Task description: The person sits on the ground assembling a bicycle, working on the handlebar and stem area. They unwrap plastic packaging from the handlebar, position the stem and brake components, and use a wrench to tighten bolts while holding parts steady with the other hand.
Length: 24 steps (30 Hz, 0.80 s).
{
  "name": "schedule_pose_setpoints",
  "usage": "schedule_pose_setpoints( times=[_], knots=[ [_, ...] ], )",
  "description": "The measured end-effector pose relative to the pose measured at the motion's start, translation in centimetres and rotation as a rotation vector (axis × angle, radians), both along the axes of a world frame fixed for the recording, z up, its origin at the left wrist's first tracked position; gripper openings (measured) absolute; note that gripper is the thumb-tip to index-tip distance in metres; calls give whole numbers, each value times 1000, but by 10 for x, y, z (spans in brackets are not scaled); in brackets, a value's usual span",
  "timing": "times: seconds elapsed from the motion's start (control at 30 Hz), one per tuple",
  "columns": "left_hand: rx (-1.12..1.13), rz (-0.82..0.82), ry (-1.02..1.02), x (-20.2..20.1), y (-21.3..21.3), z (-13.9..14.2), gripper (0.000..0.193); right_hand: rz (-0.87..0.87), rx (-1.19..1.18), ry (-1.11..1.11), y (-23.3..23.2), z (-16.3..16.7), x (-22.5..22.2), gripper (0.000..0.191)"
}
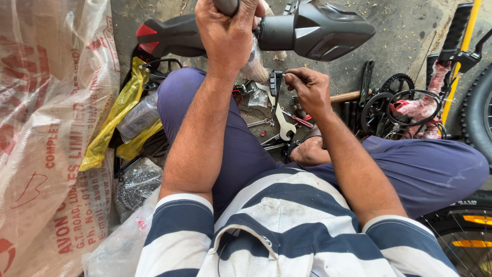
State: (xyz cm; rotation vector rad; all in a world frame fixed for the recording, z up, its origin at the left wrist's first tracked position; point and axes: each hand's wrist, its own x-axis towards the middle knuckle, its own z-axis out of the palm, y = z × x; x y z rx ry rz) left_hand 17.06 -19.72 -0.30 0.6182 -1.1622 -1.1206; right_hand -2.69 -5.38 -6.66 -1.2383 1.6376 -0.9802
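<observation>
Left grip [225, 33] clenched around the dark handlebar [225, 5]; right grip [307, 90] pinches a small black ribbed lever part [275, 82].

Head view — steeply downward, close

The left hand [225, 33] is closed around a dark handlebar grip [226, 6] at the far edge. Just right of it, the right hand [309, 92] pinches a small black fitting [275, 82] between its fingertips. On the floor beyond the knees lie a spanner [283, 123], a chainring [397, 84] and yellow plastic wrapping [115, 120] to the left.
</observation>
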Motion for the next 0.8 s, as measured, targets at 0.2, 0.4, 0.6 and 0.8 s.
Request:
schedule_pose_setpoints(
  times=[0.2, 0.4, 0.6, 0.8],
  knots=[
    [18, 43, -6, -2, 2, 6, 23, 35, -76, 292, 2, -1, 4, 27],
    [25, 62, -11, -4, 5, 8, 22, -64, 22, 333, 1, -21, 11, 45],
    [23, 86, 12, -4, 1, 4, 22, -101, 17, 53, 3, -27, 5, 28],
    [9, 118, -10, -3, 0, 3, 20, -124, -57, -148, 6, -20, 4, 19]
  ],
)
